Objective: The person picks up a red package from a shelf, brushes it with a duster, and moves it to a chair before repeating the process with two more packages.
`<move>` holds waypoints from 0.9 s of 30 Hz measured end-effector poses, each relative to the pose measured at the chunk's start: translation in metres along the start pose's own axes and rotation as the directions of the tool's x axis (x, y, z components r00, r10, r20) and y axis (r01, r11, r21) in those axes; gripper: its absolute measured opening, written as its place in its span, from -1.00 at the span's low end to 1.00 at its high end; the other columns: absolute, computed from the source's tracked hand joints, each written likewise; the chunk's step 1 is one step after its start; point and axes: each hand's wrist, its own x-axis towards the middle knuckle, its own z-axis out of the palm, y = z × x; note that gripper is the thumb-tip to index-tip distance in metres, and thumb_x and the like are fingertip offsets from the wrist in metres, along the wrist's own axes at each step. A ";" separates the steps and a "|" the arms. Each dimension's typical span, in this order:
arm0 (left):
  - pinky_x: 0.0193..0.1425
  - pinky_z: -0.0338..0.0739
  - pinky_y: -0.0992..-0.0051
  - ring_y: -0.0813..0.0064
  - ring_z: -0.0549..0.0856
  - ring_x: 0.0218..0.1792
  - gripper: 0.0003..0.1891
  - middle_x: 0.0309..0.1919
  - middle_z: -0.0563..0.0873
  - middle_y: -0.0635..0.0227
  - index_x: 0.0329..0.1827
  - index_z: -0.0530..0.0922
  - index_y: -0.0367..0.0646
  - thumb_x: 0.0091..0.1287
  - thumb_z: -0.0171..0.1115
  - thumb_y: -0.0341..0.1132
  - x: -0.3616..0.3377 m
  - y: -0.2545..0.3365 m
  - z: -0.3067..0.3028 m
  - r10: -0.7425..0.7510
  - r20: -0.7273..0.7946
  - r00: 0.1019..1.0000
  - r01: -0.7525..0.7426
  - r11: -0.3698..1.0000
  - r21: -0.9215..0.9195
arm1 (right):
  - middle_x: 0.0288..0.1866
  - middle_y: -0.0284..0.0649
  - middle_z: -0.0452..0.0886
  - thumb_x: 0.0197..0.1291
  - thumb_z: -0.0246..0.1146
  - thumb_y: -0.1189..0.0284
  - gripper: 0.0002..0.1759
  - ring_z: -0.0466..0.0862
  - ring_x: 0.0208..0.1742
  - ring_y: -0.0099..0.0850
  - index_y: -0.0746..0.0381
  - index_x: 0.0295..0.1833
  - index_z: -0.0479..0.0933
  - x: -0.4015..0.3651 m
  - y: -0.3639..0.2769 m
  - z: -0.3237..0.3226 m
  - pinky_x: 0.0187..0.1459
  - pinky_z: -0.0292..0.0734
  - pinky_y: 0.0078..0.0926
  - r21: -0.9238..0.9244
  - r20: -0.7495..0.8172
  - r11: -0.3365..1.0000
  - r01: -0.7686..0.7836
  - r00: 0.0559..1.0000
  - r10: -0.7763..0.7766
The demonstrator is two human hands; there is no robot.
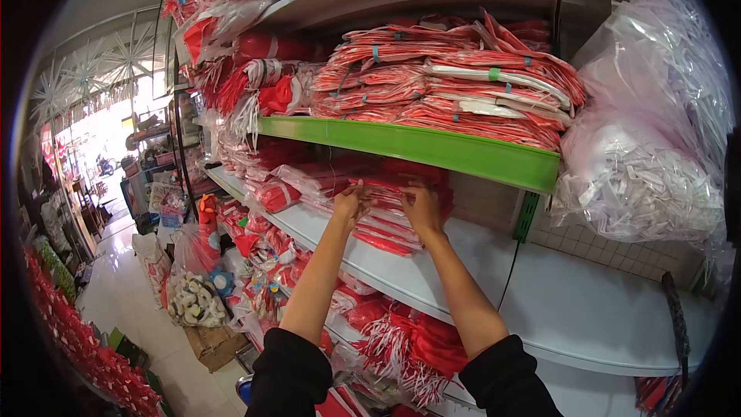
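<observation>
Both arms in black sleeves reach to a pile of red items in clear plastic packets (pixel 382 230) on the white middle shelf. My left hand (pixel 353 202) is at the pile's left side, its fingers bent together at the upper packets. At the right side of the pile is my right hand (pixel 421 208), thumb and fingers drawn close at the top packet's edge. Both hands seem to pinch the top packet, though their fingertips are small in view. More red packets (pixel 278 193) lie to the left of the pile.
Above the hands runs a green-edged shelf (pixel 417 147) with stacked red packets (pixel 448 85). A large clear bag (pixel 648 162) hangs at the right. Red and white goods (pixel 417 340) fill the lower shelf. A tiled aisle (pixel 131 278) lies at the left.
</observation>
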 end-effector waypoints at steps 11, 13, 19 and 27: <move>-0.67 0.44 0.57 0.55 0.63 -0.63 -0.55 -0.37 0.66 0.24 0.17 0.44 -0.30 0.28 0.21 -0.24 -0.077 -0.010 -0.005 0.318 0.055 0.947 -0.293 0.776 0.558 | 0.41 0.01 0.17 0.01 0.21 0.47 -0.51 0.15 0.42 -0.04 0.13 0.15 0.51 -0.044 -0.062 -0.020 0.32 0.12 -0.04 -0.272 -0.142 0.962 0.023 0.988 -0.064; -0.67 0.44 0.58 0.56 0.63 -0.61 -0.58 -0.34 0.66 0.25 0.17 0.46 -0.26 0.28 0.19 -0.27 -0.117 -0.017 -0.015 0.276 0.034 0.961 -0.253 0.818 0.516 | 0.43 0.02 0.12 0.01 0.20 0.47 -0.50 0.12 0.43 -0.01 0.10 0.17 0.51 -0.072 -0.084 -0.027 0.33 0.05 -0.01 -0.213 -0.155 0.977 0.025 0.986 -0.058; -0.34 0.56 0.54 0.53 0.65 -0.32 -0.58 -0.19 0.64 0.34 0.12 0.51 -0.14 0.40 -0.04 -0.04 -0.259 -0.064 -0.124 -0.216 -0.128 0.968 0.215 0.976 -0.029 | 0.41 0.12 0.10 -0.01 0.22 0.50 -0.46 0.12 0.41 0.04 0.08 0.19 0.49 -0.233 -0.129 -0.028 0.33 0.01 -0.03 0.072 0.126 0.997 0.018 0.992 -0.027; 0.06 0.48 0.30 0.11 0.62 -0.05 -0.63 -0.07 0.65 0.03 0.03 0.59 -0.22 0.24 0.19 -0.19 -0.511 -0.194 -0.293 0.274 -0.592 0.758 0.477 0.386 0.790 | 0.39 0.22 0.07 0.04 0.29 0.31 -0.42 0.11 0.40 0.11 0.13 0.24 0.42 -0.478 -0.135 0.009 0.34 0.10 -0.05 0.107 0.748 0.959 -0.264 0.656 0.097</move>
